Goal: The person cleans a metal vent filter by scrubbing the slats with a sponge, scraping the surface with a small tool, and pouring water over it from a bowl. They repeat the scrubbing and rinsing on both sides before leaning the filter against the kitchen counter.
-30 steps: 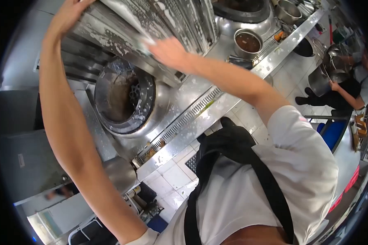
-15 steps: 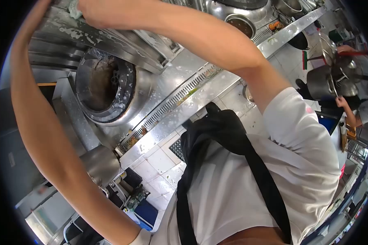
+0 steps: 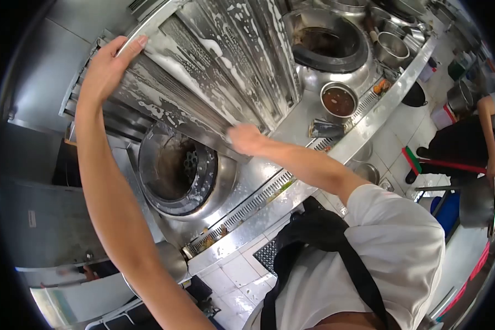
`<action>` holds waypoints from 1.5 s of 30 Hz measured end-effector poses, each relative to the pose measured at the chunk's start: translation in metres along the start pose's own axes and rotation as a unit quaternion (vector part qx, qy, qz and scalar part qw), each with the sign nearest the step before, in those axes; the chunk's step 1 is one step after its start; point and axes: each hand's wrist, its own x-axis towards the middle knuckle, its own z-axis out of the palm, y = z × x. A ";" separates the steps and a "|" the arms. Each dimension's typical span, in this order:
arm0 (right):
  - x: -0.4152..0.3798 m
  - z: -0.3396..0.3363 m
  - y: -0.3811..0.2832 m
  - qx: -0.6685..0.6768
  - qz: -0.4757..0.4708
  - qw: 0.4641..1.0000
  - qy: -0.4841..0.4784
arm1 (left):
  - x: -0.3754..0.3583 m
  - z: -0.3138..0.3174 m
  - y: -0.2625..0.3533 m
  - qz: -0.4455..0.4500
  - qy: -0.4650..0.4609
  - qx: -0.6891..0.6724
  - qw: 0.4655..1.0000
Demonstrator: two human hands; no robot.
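A metal range hood baffle filter [image 3: 203, 71], streaked with white foam, leans at a slant over the stove. My left hand [image 3: 107, 66] grips its upper left rim, thumb over the front and fingers around the edge. Against the filter's lower part, near its bottom edge, is my right hand [image 3: 247, 138], blurred by motion. Its fingers look curled in; whatever they hold is hidden. Below the filter sits a wok burner [image 3: 173, 170], its dark ring spotted with foam.
A second wok burner [image 3: 327, 41] stands at the back right, beside a pot of brown liquid [image 3: 339, 100]. A drain grate [image 3: 258, 195] with food scraps runs along the counter front. At the right, another person [image 3: 487, 115] stands near a red-handled broom [image 3: 451, 165].
My right hand has come from the far upper left down to the filter's lower edge. More of the foamy filter shows, as the view has shifted. The other person has moved.
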 end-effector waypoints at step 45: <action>0.364 0.005 0.342 0.045 0.069 0.995 -0.052 | -0.155 -0.005 0.069 -0.414 0.122 0.012 0.902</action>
